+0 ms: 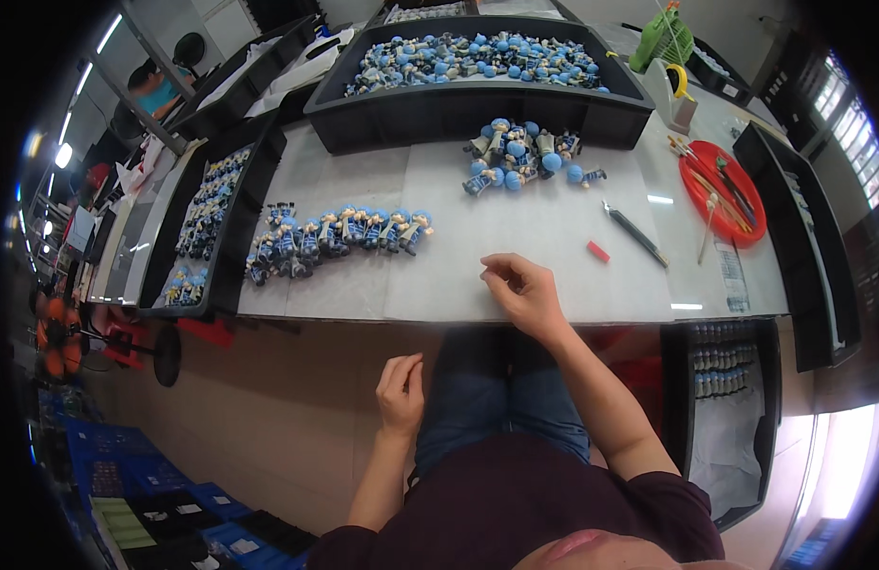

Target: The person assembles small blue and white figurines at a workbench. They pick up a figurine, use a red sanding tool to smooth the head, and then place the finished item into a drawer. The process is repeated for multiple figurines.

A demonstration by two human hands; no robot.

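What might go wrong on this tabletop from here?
The dark pen-like tool lies loose to the right of the right hand; a reach might knock it. The blue-topped figurines lined up at left sit close together, so lifting one could disturb neighbours. A thin stick juts over the red tray rim and might catch.

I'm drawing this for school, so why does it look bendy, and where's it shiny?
Head view: fisheye bends straight things, like the row of glowing white lamps at upper left; head view: white glare streaks shine on the glossy white table, one beside the slim dark pen-shaped tool.
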